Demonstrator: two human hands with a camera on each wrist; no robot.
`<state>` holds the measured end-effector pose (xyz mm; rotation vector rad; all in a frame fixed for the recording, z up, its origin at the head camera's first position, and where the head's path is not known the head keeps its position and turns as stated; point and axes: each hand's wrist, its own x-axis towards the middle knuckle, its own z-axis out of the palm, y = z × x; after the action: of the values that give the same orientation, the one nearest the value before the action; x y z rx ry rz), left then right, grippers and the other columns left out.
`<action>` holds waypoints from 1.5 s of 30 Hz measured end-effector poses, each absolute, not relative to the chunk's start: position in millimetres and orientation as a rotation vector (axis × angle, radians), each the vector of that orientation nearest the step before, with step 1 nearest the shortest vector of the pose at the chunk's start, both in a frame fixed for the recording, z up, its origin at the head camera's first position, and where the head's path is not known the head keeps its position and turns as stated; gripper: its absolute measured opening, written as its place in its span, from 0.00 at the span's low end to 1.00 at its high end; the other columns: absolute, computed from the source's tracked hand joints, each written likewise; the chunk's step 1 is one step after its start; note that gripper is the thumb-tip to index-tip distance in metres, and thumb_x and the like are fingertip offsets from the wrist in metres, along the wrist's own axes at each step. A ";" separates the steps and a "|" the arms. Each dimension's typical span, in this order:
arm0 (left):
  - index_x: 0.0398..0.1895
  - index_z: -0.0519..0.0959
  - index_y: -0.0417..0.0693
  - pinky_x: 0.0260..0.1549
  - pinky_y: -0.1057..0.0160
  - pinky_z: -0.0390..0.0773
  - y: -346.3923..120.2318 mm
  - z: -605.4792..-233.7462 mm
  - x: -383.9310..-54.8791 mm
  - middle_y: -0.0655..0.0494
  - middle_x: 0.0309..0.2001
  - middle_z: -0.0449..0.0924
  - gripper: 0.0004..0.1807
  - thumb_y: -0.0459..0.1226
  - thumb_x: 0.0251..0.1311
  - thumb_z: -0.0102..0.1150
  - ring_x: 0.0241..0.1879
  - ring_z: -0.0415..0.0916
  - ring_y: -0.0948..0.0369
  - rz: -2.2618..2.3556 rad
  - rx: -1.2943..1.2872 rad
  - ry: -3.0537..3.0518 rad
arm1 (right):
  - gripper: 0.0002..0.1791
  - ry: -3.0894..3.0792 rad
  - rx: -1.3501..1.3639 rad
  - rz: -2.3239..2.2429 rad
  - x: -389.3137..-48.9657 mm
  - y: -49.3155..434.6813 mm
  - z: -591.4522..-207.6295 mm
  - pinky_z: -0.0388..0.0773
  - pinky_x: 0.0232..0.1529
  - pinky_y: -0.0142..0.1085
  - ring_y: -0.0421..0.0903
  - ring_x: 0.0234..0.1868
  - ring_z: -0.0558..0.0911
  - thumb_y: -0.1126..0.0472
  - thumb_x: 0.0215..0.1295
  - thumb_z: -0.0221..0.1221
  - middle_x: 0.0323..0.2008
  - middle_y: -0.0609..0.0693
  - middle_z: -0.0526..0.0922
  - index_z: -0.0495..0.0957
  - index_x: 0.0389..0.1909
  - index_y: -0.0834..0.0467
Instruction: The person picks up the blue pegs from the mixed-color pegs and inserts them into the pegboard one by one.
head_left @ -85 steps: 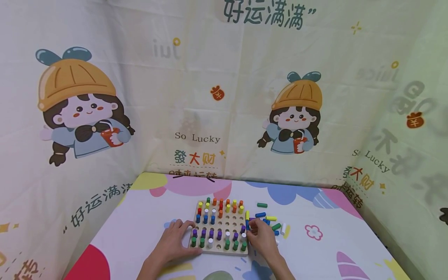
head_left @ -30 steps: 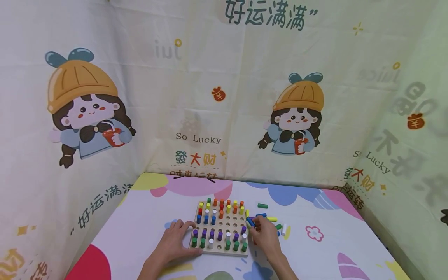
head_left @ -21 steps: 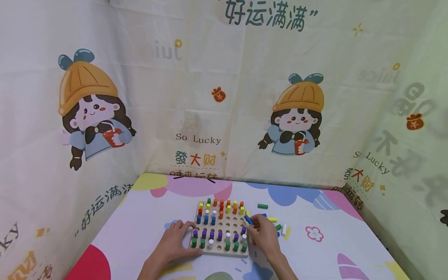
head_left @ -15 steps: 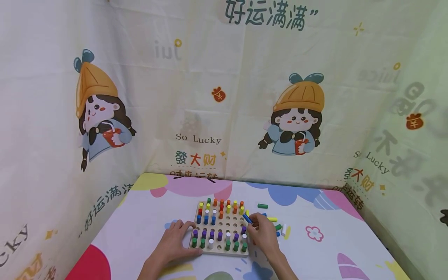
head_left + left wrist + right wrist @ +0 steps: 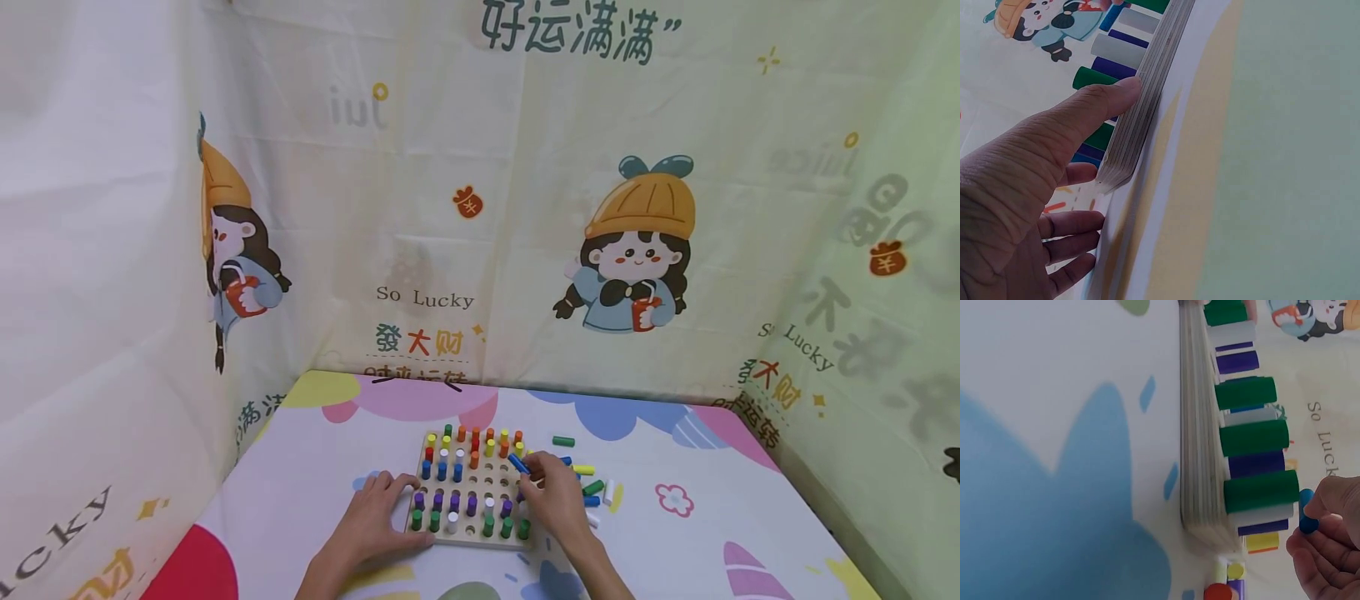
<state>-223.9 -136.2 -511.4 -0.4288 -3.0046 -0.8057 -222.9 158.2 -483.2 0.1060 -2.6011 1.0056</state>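
A wooden pegboard (image 5: 487, 542) lies on the table, with rows of coloured pegs standing upright in many of its holes. My left hand (image 5: 367, 515) holds its near left corner. In the left wrist view the thumb lies along the board's near edge, while the other fingers are spread loosely at the side. My right hand (image 5: 558, 493) pinches a blue peg (image 5: 517, 462) between thumb and fingers, tilted over the board's right side. That blue peg (image 5: 1307, 515) also shows at the fingertips in the right wrist view, beyond the green pegs (image 5: 1260, 491) of the near row.
Loose pegs lie right of the board, partly behind my right hand: a yellow peg (image 5: 583, 470), a green peg (image 5: 593, 487), a white peg (image 5: 608, 492) and others. One green peg (image 5: 563, 442) lies farther back. Printed curtains (image 5: 517, 250) enclose the table (image 5: 645, 550).
The right hand has picked up the blue peg beside the board and carried it left, over the board's right side. The left hand has stayed put. The head view's left curtain has shifted in folds.
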 end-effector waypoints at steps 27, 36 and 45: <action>0.58 0.76 0.62 0.52 0.41 0.74 -134.1 -510.0 -225.5 0.55 0.46 0.71 0.45 0.70 0.36 0.75 0.48 0.68 0.53 -0.817 -0.416 -3.018 | 0.09 -2.674 0.262 1.061 -226.8 136.2 -479.9 0.81 0.39 0.33 0.39 0.35 0.79 0.66 0.61 0.66 0.36 0.45 0.84 0.85 0.43 0.57; 0.58 0.76 0.61 0.53 0.40 0.74 -135.5 -510.8 -225.4 0.54 0.46 0.71 0.44 0.69 0.36 0.76 0.48 0.68 0.52 -0.828 -0.417 -3.020 | 0.09 -2.720 0.343 0.969 -231.3 131.0 -480.0 0.80 0.41 0.36 0.37 0.34 0.78 0.65 0.62 0.66 0.36 0.42 0.84 0.86 0.43 0.56; 0.59 0.76 0.61 0.53 0.40 0.73 -135.4 -512.4 -225.2 0.55 0.47 0.71 0.45 0.69 0.36 0.76 0.49 0.68 0.52 -0.828 -0.414 -3.023 | 0.08 -2.742 0.381 1.031 -234.2 124.9 -479.2 0.82 0.37 0.31 0.39 0.33 0.80 0.67 0.63 0.68 0.36 0.46 0.85 0.86 0.43 0.59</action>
<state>-225.2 -135.4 -512.4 -0.4140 -3.0226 -0.8283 -234.2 124.9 -479.2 0.3811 -2.7422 1.0307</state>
